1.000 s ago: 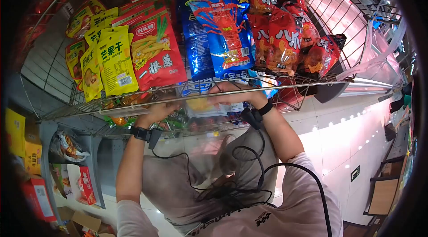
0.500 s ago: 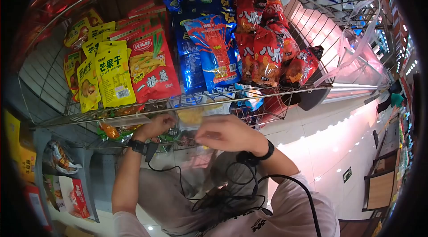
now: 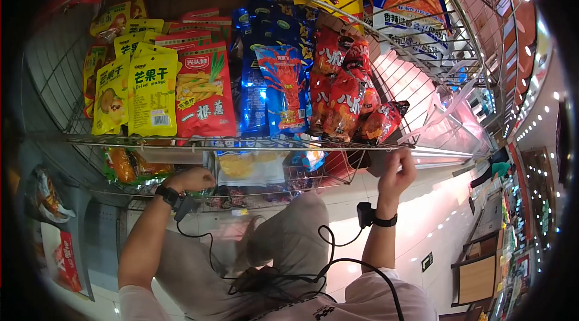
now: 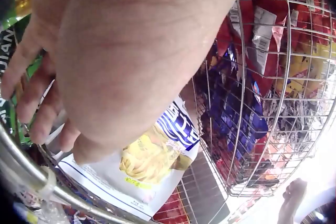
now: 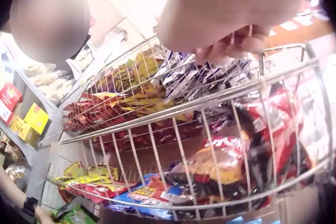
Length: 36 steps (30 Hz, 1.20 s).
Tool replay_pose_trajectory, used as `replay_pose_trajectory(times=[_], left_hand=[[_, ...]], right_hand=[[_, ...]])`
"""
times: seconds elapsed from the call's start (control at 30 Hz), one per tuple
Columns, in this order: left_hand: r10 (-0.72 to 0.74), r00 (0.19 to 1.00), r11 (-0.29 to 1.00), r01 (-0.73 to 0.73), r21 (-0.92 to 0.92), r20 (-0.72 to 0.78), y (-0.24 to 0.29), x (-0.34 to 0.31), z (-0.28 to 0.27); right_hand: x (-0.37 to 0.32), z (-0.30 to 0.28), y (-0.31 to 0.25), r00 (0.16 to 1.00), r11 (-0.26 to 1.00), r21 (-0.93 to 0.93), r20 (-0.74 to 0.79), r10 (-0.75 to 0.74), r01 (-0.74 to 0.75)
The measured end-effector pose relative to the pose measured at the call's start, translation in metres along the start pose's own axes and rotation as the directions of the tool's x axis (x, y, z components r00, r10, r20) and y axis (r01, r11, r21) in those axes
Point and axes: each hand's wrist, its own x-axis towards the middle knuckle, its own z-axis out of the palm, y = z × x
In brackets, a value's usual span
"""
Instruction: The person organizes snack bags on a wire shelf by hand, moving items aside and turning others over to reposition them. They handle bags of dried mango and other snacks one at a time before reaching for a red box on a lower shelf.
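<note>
At the lower wire basket, my left hand (image 3: 193, 180) hovers by a white-and-blue bag (image 3: 250, 167) printed with yellow food. The left wrist view shows its fingers (image 4: 44, 121) loosely bent and spread, overlapping the edge of that white bag and a green bag; nothing shows in its grasp. My right hand (image 3: 398, 171) is raised near the right corner of the middle basket (image 3: 289, 145), fingers loosely curled around nothing visible. From the right wrist, that hand overlaps the far baskets at the top. Orange-and-green bags (image 3: 136, 167) lie left of the left hand.
The middle basket carries yellow dried mango packets (image 3: 151, 95), red packets (image 3: 202, 92), blue packets (image 3: 283, 88) and red bags (image 3: 341, 101). More wire baskets hang above. Cables (image 3: 289, 273) trail across my lap. A grey shelf (image 3: 84, 260) stands to the left.
My right hand has left the white bag in the lower basket, drawn back, then swung right and up to the basket corner. The left hand stays low. The head view has tilted upward.
</note>
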Motion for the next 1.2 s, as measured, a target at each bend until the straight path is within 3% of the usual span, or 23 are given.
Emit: replay_pose_trajectory(times=[0.07,0.1,0.17,0.2,0.3,0.43,0.5,0.63,0.83,0.9,0.93,1.0,1.13,1.17,1.2], left_hand=[[0.008,1.0,1.0,-0.008,-0.001,0.003,-0.003,0.003,0.002],[0.012,1.0,1.0,-0.012,0.001,0.01,-0.006,0.004,0.003],[0.024,1.0,1.0,-0.024,0.004,0.018,-0.015,0.011,0.006],[0.033,0.999,0.999,-0.033,0.005,0.025,-0.021,0.015,0.008],[0.047,0.999,0.999,-0.047,0.023,0.018,-0.035,0.024,0.013],[0.055,0.998,0.998,-0.055,-0.012,0.005,-0.023,0.013,0.008],[-0.059,0.998,0.998,0.06,-0.015,0.038,0.008,-0.005,-0.004],[0.024,0.999,1.0,-0.024,0.011,0.031,-0.031,0.016,0.008],[0.057,0.998,0.998,-0.056,-0.041,0.032,-0.026,0.011,0.005],[0.026,0.999,0.999,-0.025,-0.025,0.029,-0.022,0.009,0.004],[0.026,0.999,0.999,-0.025,-0.026,0.031,-0.019,0.008,0.003],[0.016,0.999,1.0,-0.015,-0.016,0.04,-0.016,0.007,0.003],[-0.018,0.999,1.0,0.019,-0.017,0.044,-0.017,0.008,0.002],[-0.018,0.999,1.0,0.019,-0.019,0.041,-0.019,0.01,0.003],[-0.019,0.999,1.0,0.02,-0.021,0.04,-0.021,0.011,0.004]], right_hand=[[0.018,-0.008,0.005,0.988,0.941,-0.303,-0.002,0.154,-0.148],[0.025,-0.006,0.004,0.988,0.941,-0.305,-0.006,0.153,-0.147],[0.038,-0.002,0.003,0.99,0.859,-0.506,0.063,0.124,-0.075],[0.041,-0.003,0.005,0.991,0.859,-0.507,0.06,0.122,-0.075],[0.052,-0.002,-0.003,0.883,0.726,-0.651,0.183,0.432,-0.22],[0.061,-0.004,0.004,0.846,0.724,-0.65,0.232,0.48,-0.233],[0.061,-0.004,0.01,0.88,0.757,-0.637,0.266,0.393,-0.146],[0.063,-0.005,0.002,0.895,0.779,-0.588,0.199,0.399,-0.216],[0.058,-0.008,-0.018,0.921,0.778,-0.562,0.067,0.383,-0.282],[0.058,-0.008,-0.025,0.974,0.793,-0.577,-0.017,0.225,-0.194],[0.059,-0.009,-0.026,0.974,0.793,-0.578,-0.017,0.226,-0.194],[0.063,-0.009,-0.027,0.998,0.784,-0.618,-0.053,0.029,-0.056],[0.058,-0.002,-0.006,0.997,0.74,-0.671,0.076,-0.001,0.051],[0.058,-0.002,-0.005,0.974,0.814,-0.576,0.214,0.068,0.07],[0.056,-0.001,-0.004,0.974,0.814,-0.576,0.215,0.068,0.07]])
